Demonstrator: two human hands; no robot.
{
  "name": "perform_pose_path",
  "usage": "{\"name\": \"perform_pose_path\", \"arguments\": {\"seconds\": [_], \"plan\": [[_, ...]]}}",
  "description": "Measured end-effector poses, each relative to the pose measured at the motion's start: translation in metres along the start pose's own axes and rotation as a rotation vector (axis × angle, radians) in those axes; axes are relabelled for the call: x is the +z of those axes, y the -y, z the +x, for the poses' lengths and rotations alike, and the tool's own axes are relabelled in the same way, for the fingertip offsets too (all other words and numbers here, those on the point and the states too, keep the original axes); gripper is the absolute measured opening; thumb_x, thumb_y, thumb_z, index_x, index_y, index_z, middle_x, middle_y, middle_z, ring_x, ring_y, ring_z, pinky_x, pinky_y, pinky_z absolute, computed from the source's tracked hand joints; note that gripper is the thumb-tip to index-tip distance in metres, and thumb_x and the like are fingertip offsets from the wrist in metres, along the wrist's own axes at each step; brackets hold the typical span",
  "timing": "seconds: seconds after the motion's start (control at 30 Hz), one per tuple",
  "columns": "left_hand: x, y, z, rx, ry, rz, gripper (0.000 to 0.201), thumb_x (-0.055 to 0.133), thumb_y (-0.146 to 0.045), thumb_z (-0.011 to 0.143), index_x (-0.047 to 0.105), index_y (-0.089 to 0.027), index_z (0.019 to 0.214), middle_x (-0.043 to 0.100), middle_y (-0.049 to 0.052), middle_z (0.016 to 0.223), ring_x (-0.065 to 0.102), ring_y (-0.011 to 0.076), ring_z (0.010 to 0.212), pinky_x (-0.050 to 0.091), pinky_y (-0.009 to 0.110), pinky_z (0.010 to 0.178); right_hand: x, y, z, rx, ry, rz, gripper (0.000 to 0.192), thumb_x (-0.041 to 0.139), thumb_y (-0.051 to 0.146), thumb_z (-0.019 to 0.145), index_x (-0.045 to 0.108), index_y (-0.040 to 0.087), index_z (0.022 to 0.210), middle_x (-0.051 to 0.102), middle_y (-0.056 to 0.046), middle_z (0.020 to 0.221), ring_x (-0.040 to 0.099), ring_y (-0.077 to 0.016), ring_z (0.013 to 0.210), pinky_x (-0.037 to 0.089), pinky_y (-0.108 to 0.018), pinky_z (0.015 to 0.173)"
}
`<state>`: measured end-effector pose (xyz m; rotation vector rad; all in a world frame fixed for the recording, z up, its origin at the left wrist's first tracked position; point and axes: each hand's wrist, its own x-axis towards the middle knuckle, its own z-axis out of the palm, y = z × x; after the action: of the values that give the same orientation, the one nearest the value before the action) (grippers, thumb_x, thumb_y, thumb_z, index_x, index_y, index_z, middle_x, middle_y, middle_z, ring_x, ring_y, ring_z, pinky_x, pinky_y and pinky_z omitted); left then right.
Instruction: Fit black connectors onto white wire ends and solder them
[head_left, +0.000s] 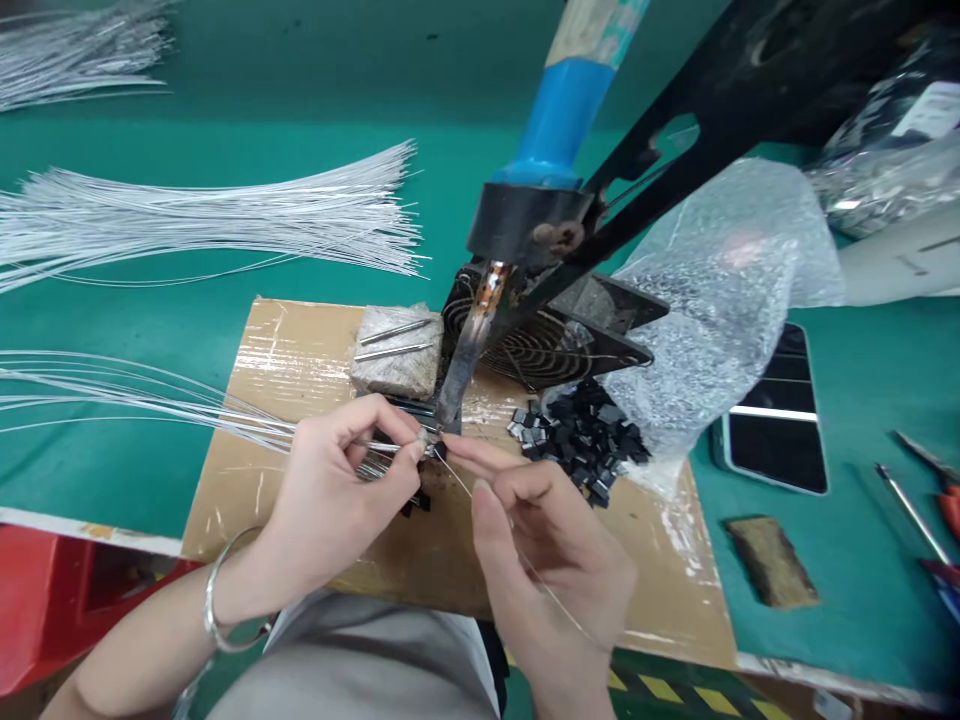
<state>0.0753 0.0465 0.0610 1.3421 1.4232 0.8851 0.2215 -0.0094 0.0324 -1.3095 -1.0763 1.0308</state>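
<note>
My left hand (337,480) is closed, thumb and forefinger pinched by the tip of a soldering iron (465,360). Its grip seems to be on a thin white wire, though the fingers cover most of it. A small black piece (439,451) sits right at those fingertips. My right hand (555,550) is closed around a thin strand of solder wire (457,475), which runs up to the black piece and trails back across the palm. One right finger reaches out to the black piece. Several loose white wires (255,425) lead in from the left, behind my left hand.
A worn block (397,365) bears two metal rods. Cardboard (292,340) covers the bench, with a pile of black pieces (592,440) beside a fan (536,345). A wire bundle (225,215) lies behind. Bubble wrap (720,300), a phone (772,420) and a sponge (772,560) are rightward.
</note>
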Motion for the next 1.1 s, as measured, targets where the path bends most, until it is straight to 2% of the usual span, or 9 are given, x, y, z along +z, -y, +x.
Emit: {"name": "perform_pose_path", "arguments": {"seconds": [0.2, 0.53, 0.77, 0.97, 1.1], "plan": [[0.001, -0.003, 0.005, 0.005, -0.012, -0.016, 0.01, 0.065, -0.01, 0.078, 0.066, -0.017, 0.071, 0.074, 0.0, 0.077, 0.065, 0.0101, 0.068, 0.048, 0.017, 0.06, -0.003, -0.005, 0.008, -0.012, 0.011, 0.045, 0.019, 0.063, 0.012, 0.097, 0.059, 0.024, 0.082, 0.079, -0.003, 0.116, 0.075, -0.0159, 0.112, 0.06, -0.028, 0.102], [0.001, -0.008, 0.01, 0.012, -0.022, 0.024, 0.011, 0.065, -0.009, 0.078, 0.066, -0.016, 0.07, 0.074, 0.0, 0.076, 0.061, 0.0094, 0.064, 0.044, 0.019, 0.056, -0.001, -0.003, 0.014, -0.019, 0.005, 0.061, 0.02, 0.063, 0.013, 0.098, 0.059, 0.024, 0.082, 0.08, 0.0, 0.118, 0.077, -0.0113, 0.108, 0.058, -0.018, 0.099], [0.0, -0.012, 0.011, 0.012, -0.016, 0.0, 0.011, 0.065, -0.01, 0.078, 0.065, -0.018, 0.07, 0.074, 0.0, 0.076, 0.062, 0.011, 0.066, 0.046, 0.021, 0.059, 0.001, 0.004, 0.015, -0.002, -0.036, 0.05, 0.02, 0.065, 0.015, 0.097, 0.059, 0.024, 0.08, 0.081, -0.001, 0.117, 0.078, -0.012, 0.105, 0.059, -0.018, 0.095], [0.0, -0.012, 0.01, 0.008, -0.022, -0.031, 0.012, 0.066, -0.007, 0.078, 0.066, -0.017, 0.071, 0.074, 0.0, 0.078, 0.065, 0.0104, 0.071, 0.049, 0.019, 0.064, 0.002, 0.004, 0.015, 0.0, -0.045, 0.073, 0.018, 0.067, 0.016, 0.095, 0.061, 0.023, 0.08, 0.081, -0.004, 0.116, 0.079, -0.0173, 0.103, 0.063, -0.027, 0.093], [0.0, -0.013, 0.011, 0.006, -0.023, -0.026, 0.012, 0.067, -0.008, 0.078, 0.067, -0.017, 0.071, 0.074, 0.0, 0.077, 0.063, 0.0099, 0.068, 0.047, 0.019, 0.061, 0.004, 0.007, 0.015, 0.026, -0.067, 0.082, 0.019, 0.065, 0.016, 0.096, 0.06, 0.023, 0.079, 0.081, -0.002, 0.115, 0.078, -0.0144, 0.105, 0.061, -0.022, 0.095]]}}
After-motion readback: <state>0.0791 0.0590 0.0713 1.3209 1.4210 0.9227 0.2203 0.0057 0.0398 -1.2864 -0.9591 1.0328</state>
